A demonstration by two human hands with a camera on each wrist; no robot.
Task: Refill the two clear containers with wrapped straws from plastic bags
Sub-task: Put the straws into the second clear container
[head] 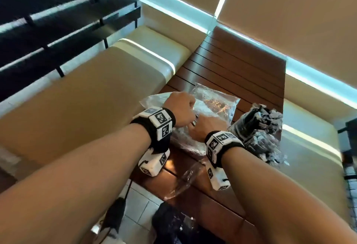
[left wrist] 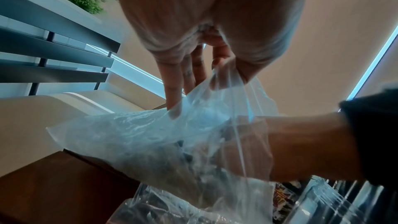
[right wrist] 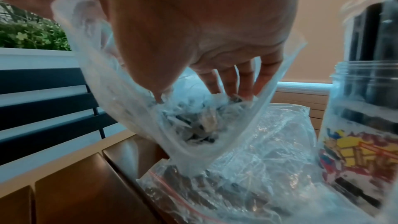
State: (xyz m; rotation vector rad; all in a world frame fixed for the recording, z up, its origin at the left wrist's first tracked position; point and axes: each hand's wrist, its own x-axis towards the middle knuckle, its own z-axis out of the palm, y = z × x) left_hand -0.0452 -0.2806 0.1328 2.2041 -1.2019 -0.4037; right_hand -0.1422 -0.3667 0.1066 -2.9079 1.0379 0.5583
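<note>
On the slatted wooden table, my left hand (head: 181, 106) pinches the mouth edge of a clear plastic bag (left wrist: 140, 134) between thumb and fingers (left wrist: 224, 69), and the mouth stands open. My right hand (right wrist: 198, 96) is inside that bag. Its straight fingertips (right wrist: 237, 94) and thumb are spread over the tops of the wrapped straws (right wrist: 193, 122) and touch them. A second bag (right wrist: 269, 168) with a red zip line lies flat underneath. Just right of my right wrist stand clear containers (head: 251, 126) with dark wrapped straws poking out. One container (right wrist: 355, 125) bears a colourful label.
A loose piece of clear plastic (head: 185, 178) lies near the table's front edge (head: 222, 205). Beige bench seats (head: 96, 99) flank the table on both sides. A dark slatted divider (head: 48, 21) stands at the left. A dark bag (head: 173, 222) sits on the tiled floor below.
</note>
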